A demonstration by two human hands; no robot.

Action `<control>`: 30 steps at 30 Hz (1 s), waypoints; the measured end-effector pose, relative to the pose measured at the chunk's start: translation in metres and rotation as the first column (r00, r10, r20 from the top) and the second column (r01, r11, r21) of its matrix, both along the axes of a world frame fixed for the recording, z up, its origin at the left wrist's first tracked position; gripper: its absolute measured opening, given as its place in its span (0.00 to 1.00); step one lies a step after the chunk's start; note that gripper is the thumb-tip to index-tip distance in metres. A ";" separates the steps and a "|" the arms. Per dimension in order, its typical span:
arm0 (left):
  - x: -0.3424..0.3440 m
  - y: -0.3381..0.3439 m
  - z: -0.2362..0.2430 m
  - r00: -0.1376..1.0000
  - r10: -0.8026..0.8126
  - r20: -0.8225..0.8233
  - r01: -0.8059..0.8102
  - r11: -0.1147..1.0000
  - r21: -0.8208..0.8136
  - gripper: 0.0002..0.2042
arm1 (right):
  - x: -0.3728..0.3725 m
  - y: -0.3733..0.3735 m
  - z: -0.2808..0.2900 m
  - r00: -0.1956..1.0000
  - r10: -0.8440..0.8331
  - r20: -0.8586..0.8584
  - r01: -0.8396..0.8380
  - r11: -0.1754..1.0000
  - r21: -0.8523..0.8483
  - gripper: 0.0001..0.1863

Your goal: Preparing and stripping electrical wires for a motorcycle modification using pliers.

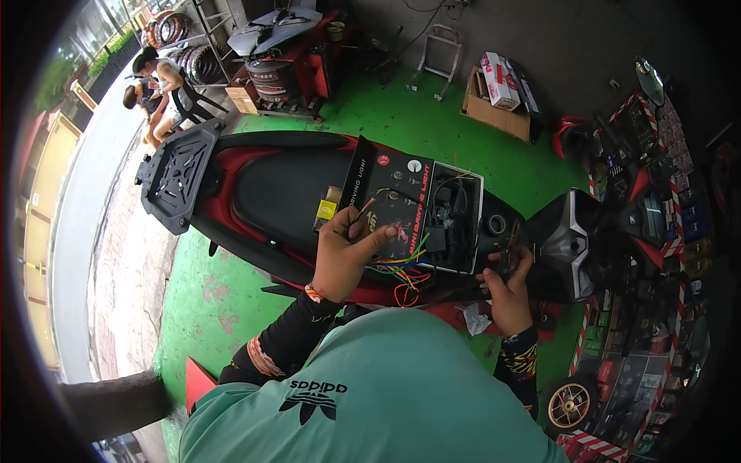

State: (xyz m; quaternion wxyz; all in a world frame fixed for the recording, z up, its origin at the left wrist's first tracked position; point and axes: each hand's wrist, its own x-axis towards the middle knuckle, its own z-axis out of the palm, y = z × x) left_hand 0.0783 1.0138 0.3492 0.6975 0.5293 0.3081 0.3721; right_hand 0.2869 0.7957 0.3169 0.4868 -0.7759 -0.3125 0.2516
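Note:
Over the box lid, my left hand (343, 251) is closed, its fingers pinching the end of a thin wire (373, 202). My right hand (509, 293) is closed beside the box, around something small and dark that I cannot make out. Between them lies an open black box (480, 224) with dark electrical parts and cables inside; its printed lid (401, 171) is folded back toward the seat. A bundle of coloured wires (405, 270) hangs over the near side of the box. All of this rests on a red and black scooter (289, 181).
A black luggage rack (179, 177) juts from the scooter's tail at left. Cardboard boxes (498, 108) and a metal stand (437, 60) are on the green floor behind. Packed goods (617, 339) line the right. Two people sit at the far left by the street.

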 end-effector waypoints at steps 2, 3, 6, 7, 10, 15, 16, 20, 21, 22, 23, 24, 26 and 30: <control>-0.001 -0.002 -0.001 0.999 -0.016 0.041 0.018 0.997 -0.071 0.24 | -0.006 0.002 0.025 0.995 -0.029 -0.091 0.028 0.999 -0.019 0.42; 0.000 -0.003 -0.001 0.996 -0.032 0.085 0.044 0.989 -0.140 0.22 | -0.008 0.003 0.034 0.981 -0.064 -0.181 0.058 0.997 -0.042 0.45; 0.000 -0.008 0.002 0.989 -0.053 0.141 0.081 0.975 -0.208 0.18 | 0.006 -0.007 0.021 0.989 -0.022 -0.146 0.025 0.999 0.020 0.51; -0.003 -0.007 0.000 0.989 -0.049 0.141 0.079 0.974 -0.210 0.18 | 0.007 -0.008 0.025 0.989 -0.019 -0.146 0.022 1.000 0.017 0.51; -0.012 -0.005 -0.009 0.931 -0.079 0.356 0.199 0.928 -0.315 0.15 | 0.007 -0.009 0.033 0.945 -0.091 -0.315 0.083 0.996 -0.038 0.53; -0.016 -0.007 -0.011 0.856 -0.090 0.509 0.261 0.926 -0.274 0.10 | 0.015 -0.018 0.025 0.989 -0.070 -0.134 0.052 0.990 -0.133 0.50; -0.017 -0.008 -0.011 0.858 -0.088 0.506 0.260 0.925 -0.278 0.10 | 0.019 -0.021 0.019 0.988 -0.070 -0.137 0.051 0.989 -0.136 0.50; -0.018 -0.018 -0.005 0.862 -0.061 0.504 0.200 0.953 -0.228 0.14 | 0.017 -0.024 0.012 0.995 0.081 -0.054 -0.079 0.996 0.042 0.43; -0.016 -0.021 -0.003 0.864 -0.026 0.503 0.163 0.959 -0.230 0.14 | 0.010 -0.019 0.015 0.978 0.136 -0.158 -0.105 0.976 0.192 0.41; -0.014 -0.023 -0.003 0.865 -0.024 0.501 0.157 0.961 -0.225 0.14 | 0.004 -0.015 0.015 0.977 0.142 -0.160 -0.109 0.974 0.197 0.41; -0.013 -0.027 -0.001 0.850 -0.003 0.526 0.144 0.963 -0.227 0.14 | -0.004 -0.011 0.016 0.957 0.213 -0.197 -0.151 0.945 0.289 0.40; -0.011 -0.031 0.000 0.836 0.017 0.549 0.129 0.965 -0.226 0.13 | -0.011 -0.008 0.015 0.930 0.288 -0.229 -0.186 0.905 0.383 0.39; -0.008 -0.043 0.001 0.837 0.033 0.546 0.095 0.974 -0.205 0.14 | -0.022 0.005 0.018 0.915 0.320 -0.244 -0.210 0.897 0.389 0.38; 0.000 -0.069 0.009 0.861 0.098 0.499 -0.014 0.986 -0.168 0.15 | -0.031 0.018 0.026 0.793 0.372 -0.483 -0.198 0.906 0.374 0.35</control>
